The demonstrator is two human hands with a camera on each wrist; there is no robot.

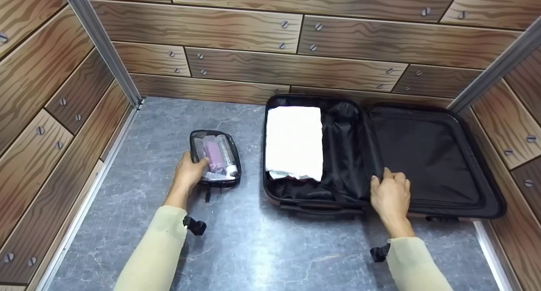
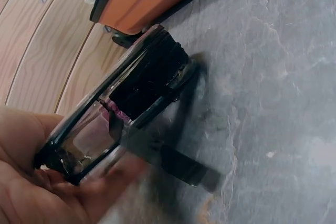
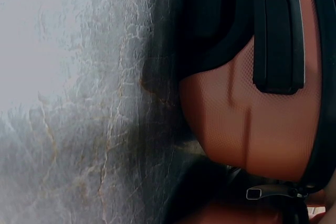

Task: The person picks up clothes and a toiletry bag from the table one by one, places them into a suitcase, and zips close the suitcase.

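My left hand [image 1: 191, 171] grips the left side of a clear pouch with black edging [image 1: 237, 155], thumb over its top. Through the clear face show a pink packet [image 1: 214, 154] and a bottle with a white cap [image 1: 227, 153]. In the left wrist view the pouch [image 2: 152, 77] is tilted, its dark strap [image 2: 184, 166] hanging out over the floor. An orange-brown suitcase [image 3: 252, 124] with a black lining lies spread open in the head view. Folded white cloth [image 1: 294, 142] fills its left part. My right hand [image 1: 391, 194] holds the suitcase's rim near the hinge side.
The suitcase lid [image 1: 427, 160] lies flat at the right, close to the side wall. Wood-patterned panels [image 1: 236, 33] enclose the grey marbled floor [image 1: 236, 248] at the back and both sides. A zipper pull [image 3: 262, 192] hangs at the suitcase's corner.
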